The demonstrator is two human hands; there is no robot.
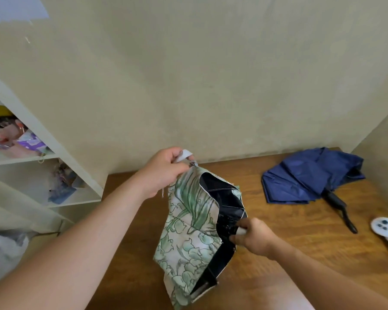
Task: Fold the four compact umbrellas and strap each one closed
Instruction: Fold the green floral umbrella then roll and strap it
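Floral umbrella, mid-fold

Head view: floral umbrella [188, 222] held above the wooden table [278, 253], between both hands. Left hand [164, 173] pinches the white tip at its upper end; right hand [254, 237] grips the pale handle inside the dark lining. Canopy loose, unstrapped. Navy umbrella [309, 175] lies beyond the right hand, also unstrapped. Step judged: gathering the canopy. Next calls for twisting the pleats tight, then finding the strap

a home corner: wooden table [278, 260], cluttered white shelves [61, 157], plain wall [211, 74].
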